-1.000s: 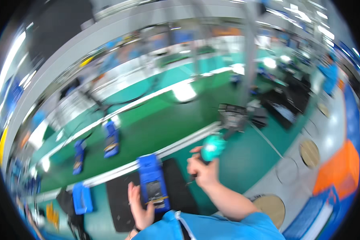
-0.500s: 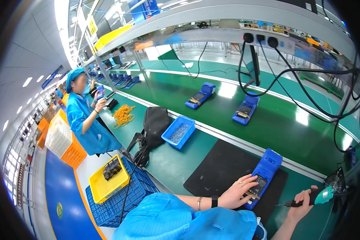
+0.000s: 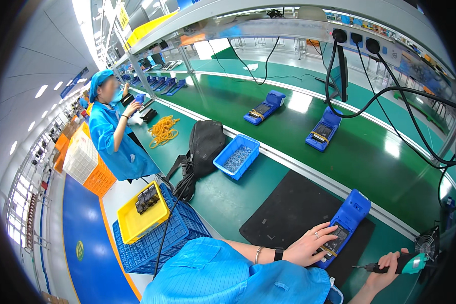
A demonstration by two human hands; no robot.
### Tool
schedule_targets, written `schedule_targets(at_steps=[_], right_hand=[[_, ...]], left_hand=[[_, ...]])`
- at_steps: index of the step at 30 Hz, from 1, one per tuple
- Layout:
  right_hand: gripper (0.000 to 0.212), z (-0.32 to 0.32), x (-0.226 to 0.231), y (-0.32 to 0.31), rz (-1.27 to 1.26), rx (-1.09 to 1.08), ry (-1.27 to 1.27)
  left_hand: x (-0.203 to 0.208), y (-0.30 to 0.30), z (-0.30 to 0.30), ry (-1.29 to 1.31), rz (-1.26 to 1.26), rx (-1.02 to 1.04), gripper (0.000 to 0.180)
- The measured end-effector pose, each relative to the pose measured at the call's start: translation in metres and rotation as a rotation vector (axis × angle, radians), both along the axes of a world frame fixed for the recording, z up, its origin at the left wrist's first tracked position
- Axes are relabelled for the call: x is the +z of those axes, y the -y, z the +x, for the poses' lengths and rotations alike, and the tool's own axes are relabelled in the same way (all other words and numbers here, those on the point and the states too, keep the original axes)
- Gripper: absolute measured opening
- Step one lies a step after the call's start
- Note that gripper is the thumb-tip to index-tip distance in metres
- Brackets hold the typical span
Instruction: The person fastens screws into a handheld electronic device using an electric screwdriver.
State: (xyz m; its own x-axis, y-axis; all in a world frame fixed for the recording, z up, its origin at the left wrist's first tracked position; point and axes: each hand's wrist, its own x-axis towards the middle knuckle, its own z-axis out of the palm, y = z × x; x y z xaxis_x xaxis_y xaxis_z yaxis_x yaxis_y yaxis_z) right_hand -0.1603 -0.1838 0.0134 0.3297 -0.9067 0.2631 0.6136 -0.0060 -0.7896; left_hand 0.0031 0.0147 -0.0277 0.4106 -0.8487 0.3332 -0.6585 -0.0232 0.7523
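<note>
A blue handheld device (image 3: 358, 203) lies on a black mat (image 3: 283, 210) in front of me, its dark open section facing up with a yellowish band across it. My left hand (image 3: 309, 246) rests on the lower part of this device, fingers stretched over its left side and dark section. In my right hand (image 3: 386, 268) is a green-and-black electric screwdriver (image 3: 414, 263), fingers wrapped round its dark front end. Its thin bit points left, apart from the device, to the right of the mat.
Two similar banded devices (image 3: 264, 107) (image 3: 323, 129) lie on the green belt beyond. Left are a blue screw tray (image 3: 256, 154), black bag (image 3: 207, 144) and orange bands (image 3: 163, 130). A co-worker (image 3: 111, 134) holds a device. Black cables (image 3: 395, 90) hang at right.
The whole view has shifted a little, so the workbench sits further right in it. My left hand stays on the device, and my right hand still holds the screwdriver away from it.
</note>
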Motion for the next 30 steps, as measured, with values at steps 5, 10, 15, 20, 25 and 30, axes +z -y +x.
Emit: schedule_targets(at_steps=[5, 10, 15, 20, 25, 30], right_hand=[[0.035, -0.005, 0.0, 0.001, -0.005, 0.007, 0.025], [0.037, -0.009, 0.004, -0.003, 0.042, -0.041, 0.044], [0.037, -0.012, 0.0, -0.001, 0.011, 0.002, 0.071], [0.036, -0.009, 0.001, 0.001, -0.013, 0.02, 0.066], [0.036, -0.009, -0.001, 0.001, -0.014, 0.031, 0.064], [0.036, -0.011, 0.003, 0.0, -0.014, 0.039, 0.083]], left_hand=[[0.001, -0.001, -0.002, -0.013, 0.01, -0.003, 0.052], [0.003, -0.002, -0.005, -0.018, -0.003, -0.006, 0.052], [0.0, -0.002, -0.004, 0.0, 0.006, -0.008, 0.051], [0.0, -0.001, -0.002, 0.002, -0.003, -0.008, 0.051], [0.0, -0.001, -0.002, 0.002, -0.012, -0.014, 0.051], [0.002, -0.005, -0.006, 0.012, -0.008, -0.018, 0.053]])
